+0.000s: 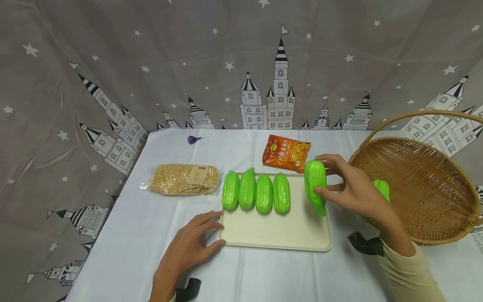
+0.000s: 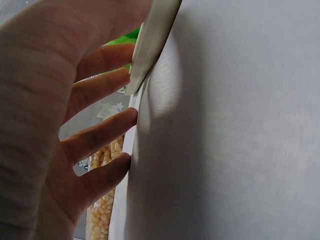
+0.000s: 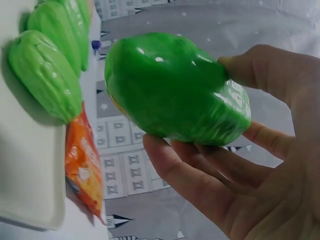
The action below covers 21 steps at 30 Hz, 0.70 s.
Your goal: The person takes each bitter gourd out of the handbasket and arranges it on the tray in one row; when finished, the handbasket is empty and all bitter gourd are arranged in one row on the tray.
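My right hand (image 1: 356, 188) pinches a glossy, ridged green gourd (image 1: 315, 184) between thumb and fingers, over the right end of a cream tray (image 1: 264, 233). In the right wrist view the held gourd (image 3: 170, 90) lies across the fingers, thumb on its upper side. Several matching gourds (image 1: 264, 193) stand in a row on the tray's left half. My left hand (image 1: 192, 241) is at the tray's left edge, its fingertips touching the rim. Seen from the left wrist, the fingers (image 2: 102, 132) are spread, close beside the tray (image 2: 150, 45).
A wicker basket (image 1: 426, 184) with a tall handle stands at the right, another green gourd (image 1: 382, 188) inside. Behind the tray lies an orange snack packet (image 1: 286, 153). At the left are a clear bag of corn kernels (image 1: 183, 179) and a small purple-wrapped lollipop (image 1: 193, 139).
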Motion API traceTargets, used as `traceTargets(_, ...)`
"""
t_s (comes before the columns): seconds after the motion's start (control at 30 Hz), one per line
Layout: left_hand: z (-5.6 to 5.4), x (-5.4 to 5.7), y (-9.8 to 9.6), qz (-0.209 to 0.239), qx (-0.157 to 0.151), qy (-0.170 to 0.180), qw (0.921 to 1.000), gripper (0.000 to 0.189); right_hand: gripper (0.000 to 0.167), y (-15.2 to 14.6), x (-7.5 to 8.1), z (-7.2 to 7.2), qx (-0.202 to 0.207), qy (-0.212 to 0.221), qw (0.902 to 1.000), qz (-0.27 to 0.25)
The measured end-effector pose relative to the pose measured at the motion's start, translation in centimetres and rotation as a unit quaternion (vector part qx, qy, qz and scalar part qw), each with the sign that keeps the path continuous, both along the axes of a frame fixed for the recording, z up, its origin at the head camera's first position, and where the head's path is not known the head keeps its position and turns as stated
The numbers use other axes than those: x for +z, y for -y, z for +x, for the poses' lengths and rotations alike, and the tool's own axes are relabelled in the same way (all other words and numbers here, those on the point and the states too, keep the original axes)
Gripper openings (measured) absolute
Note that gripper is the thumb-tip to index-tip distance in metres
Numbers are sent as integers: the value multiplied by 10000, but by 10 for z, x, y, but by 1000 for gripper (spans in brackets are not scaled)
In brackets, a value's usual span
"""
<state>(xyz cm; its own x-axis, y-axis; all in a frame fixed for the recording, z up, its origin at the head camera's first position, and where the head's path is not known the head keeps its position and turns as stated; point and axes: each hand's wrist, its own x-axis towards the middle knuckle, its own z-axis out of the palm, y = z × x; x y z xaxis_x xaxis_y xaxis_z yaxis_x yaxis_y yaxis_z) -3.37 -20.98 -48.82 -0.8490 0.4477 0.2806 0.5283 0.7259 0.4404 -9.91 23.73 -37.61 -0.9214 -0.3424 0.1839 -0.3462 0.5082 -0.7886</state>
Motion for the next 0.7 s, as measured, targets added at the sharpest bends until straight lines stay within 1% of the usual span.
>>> traceTargets(0.1, 0, 1, 0, 3, -7, -7, 10000, 39, 69, 6, -6, -3, 34, 119, 9999, -102)
traceTargets(0.2, 0, 1, 0, 7, -8, -17, 10000, 38, 68, 12, -12, -6, -5, 203, 9998, -81)
traceTargets(0.43, 0, 1, 0, -6, -2, -17, 10000, 39, 69, 27, -26, -10, -419, 297, 9980, 357)
traceTargets(0.57, 0, 0, 0, -16, 11, 15, 10000, 39, 69, 33, -36, -14, -574, 350, 9968, 436)
traceTargets(0.7, 0, 0, 0, -43, 44, 44, 10000, 38, 69, 37, -46, -18, -660, 397, 9950, 643)
